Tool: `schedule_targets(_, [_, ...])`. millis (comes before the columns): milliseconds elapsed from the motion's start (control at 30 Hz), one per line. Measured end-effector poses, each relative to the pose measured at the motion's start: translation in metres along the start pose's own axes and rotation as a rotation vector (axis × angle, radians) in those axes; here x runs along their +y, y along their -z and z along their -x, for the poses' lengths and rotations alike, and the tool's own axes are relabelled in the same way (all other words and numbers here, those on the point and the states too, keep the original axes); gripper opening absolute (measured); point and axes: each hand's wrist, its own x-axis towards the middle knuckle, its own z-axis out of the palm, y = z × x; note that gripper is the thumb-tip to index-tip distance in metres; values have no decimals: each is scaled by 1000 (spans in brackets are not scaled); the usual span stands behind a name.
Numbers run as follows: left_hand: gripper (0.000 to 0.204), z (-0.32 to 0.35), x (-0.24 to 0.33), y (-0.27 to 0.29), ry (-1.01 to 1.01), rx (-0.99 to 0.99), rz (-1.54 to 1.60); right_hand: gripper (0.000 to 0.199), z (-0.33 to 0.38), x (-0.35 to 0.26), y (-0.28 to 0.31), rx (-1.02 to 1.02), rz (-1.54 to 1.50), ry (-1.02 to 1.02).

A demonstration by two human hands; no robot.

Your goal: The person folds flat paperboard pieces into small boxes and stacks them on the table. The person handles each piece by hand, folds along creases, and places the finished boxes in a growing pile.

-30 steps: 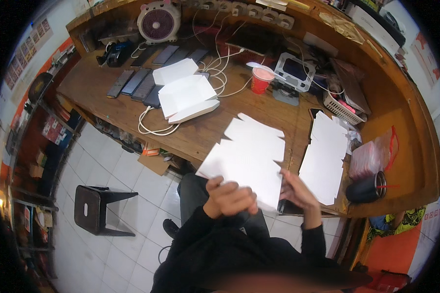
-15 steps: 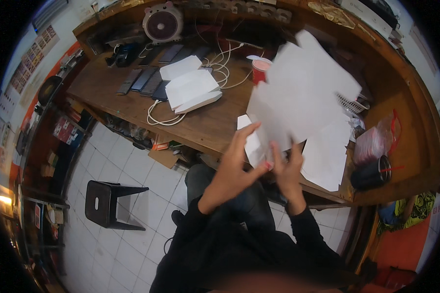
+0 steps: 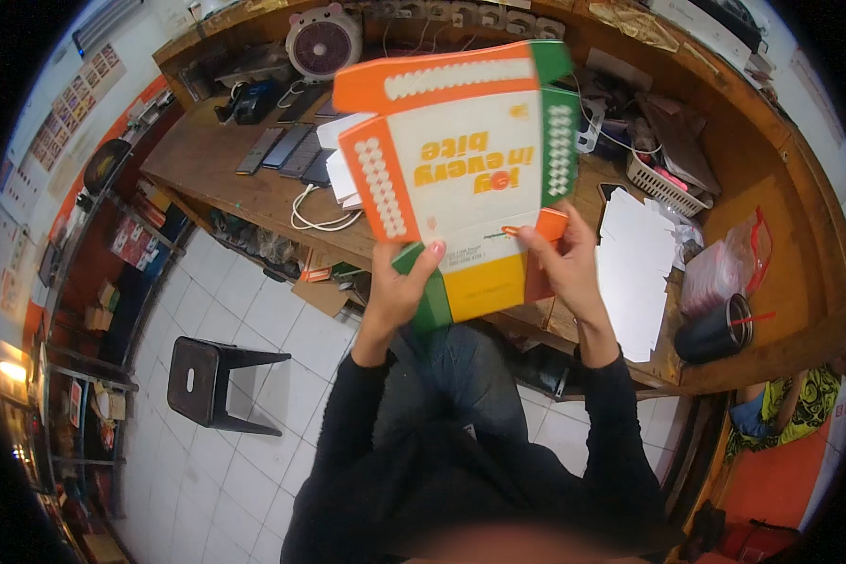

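Both the left hand (image 3: 395, 293) and right hand (image 3: 571, 271) have fingers pinched on a flat box (image 3: 470, 183), not folded yet, above the front edge of the table (image 3: 197, 153), with flat white card (image 3: 634, 268) near its right corner.

Apparently a small shop: wooden counter (image 3: 202, 155), several phones (image 3: 285, 148), crowded side shelves (image 3: 92, 382).

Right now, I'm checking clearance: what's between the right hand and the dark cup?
In the head view, white cardboard lies between the right hand and dark cup.
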Motion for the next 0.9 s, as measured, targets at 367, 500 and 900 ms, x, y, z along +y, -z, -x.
schedule_targets(367, [29, 1, -70, 40, -550, -868, -865, 23, 48, 85, 71, -586, 880, 821])
schedule_targets(500, [34, 12, -92, 43, -223, -912, -700, 24, 49, 105, 80, -685, 743, 520])
schedule_targets(900, [22, -16, -116, 45, -238, -737, -803, 21, 42, 106, 68, -449, 831, 677])
